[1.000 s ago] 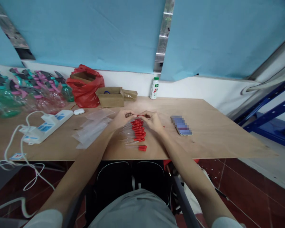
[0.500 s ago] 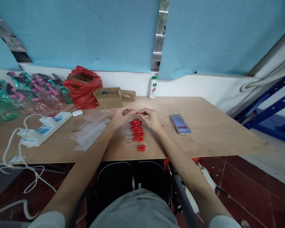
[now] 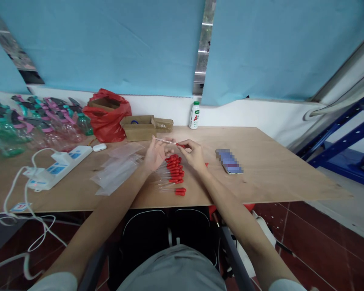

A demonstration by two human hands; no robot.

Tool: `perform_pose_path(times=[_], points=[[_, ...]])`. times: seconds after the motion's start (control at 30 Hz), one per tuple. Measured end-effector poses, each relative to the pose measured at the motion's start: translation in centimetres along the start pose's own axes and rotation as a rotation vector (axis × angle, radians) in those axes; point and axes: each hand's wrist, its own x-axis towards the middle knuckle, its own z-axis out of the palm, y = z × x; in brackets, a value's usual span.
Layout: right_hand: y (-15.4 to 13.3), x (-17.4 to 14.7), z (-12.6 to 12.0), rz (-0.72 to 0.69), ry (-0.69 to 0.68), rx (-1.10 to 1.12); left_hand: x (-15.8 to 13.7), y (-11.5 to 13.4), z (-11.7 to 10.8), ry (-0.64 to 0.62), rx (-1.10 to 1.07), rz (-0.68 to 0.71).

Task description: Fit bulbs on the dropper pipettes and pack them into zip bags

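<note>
Between finger and thumb, my right hand (image 3: 194, 153) pinches the red rubber bulb of a glass dropper (image 3: 166, 140). The dropper's thin clear tube points left, nearly level, across to my left hand (image 3: 156, 155). That hand is open, palm turned up and fingers apart. The tube's tip ends at its fingertips; whether they touch I cannot tell. Below and between both hands lies a pile of droppers (image 3: 176, 169), red bulbs to the right and clear tubes to the left. Clear plastic bags (image 3: 117, 169) lie flat to the left of my left forearm.
A phone (image 3: 229, 161) lies on the right of the wooden table (image 3: 276, 169). Behind are a white bottle (image 3: 194, 116), a cardboard box (image 3: 138, 128) and a red bag (image 3: 109, 121). On the left are a power strip (image 3: 60, 167), white cables and several spray bottles (image 3: 45, 125).
My left hand's fingers have spread and the palm has turned up. The dropper's clear tube now shows between my hands, while my right hand keeps its pinch on the bulb.
</note>
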Motion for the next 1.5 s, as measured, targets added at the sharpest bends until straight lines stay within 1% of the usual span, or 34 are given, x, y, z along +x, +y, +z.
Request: perform_pose_path(times=[0.13,0.4,0.47,0.57,0.7,0.93,1.1,1.2,1.3,1.5], points=[[-0.1,-0.1,0.2,0.0,0.005,-0.033,-0.2,0.0,0.3,0.004,-0.031,0.005],[-0.6,-0.5,1.0,-0.044,-0.097,-0.036,-0.8,0.4,0.7,0.014,-0.254,-0.005],[-0.7,-0.6,1.2,-0.029,-0.124,-0.021,-0.9,0.5,0.5,0.011,-0.317,0.0],[-0.9,-0.7,1.3,0.04,-0.155,0.045,-0.8,0.6,0.3,0.031,-0.369,0.011],[-0.8,-0.6,1.3,0.093,-0.161,0.135,-0.7,0.7,0.3,0.057,-0.395,0.029],[-0.4,-0.4,1.4,0.124,-0.134,0.158,-0.7,0.7,0.4,0.079,-0.331,0.038],[-0.2,-0.3,1.6,0.248,-0.155,0.314,-0.7,0.9,0.5,0.056,-0.373,0.035],[0.1,-0.4,1.6,0.298,-0.165,0.346,-0.8,0.9,0.6,0.064,-0.388,0.032],[0.1,-0.4,1.6,0.296,-0.143,0.338,-0.8,0.8,0.6,0.077,-0.365,0.029],[0.0,-0.6,1.3,0.25,-0.138,0.299,-0.9,0.4,0.5,0.044,-0.346,0.033]])
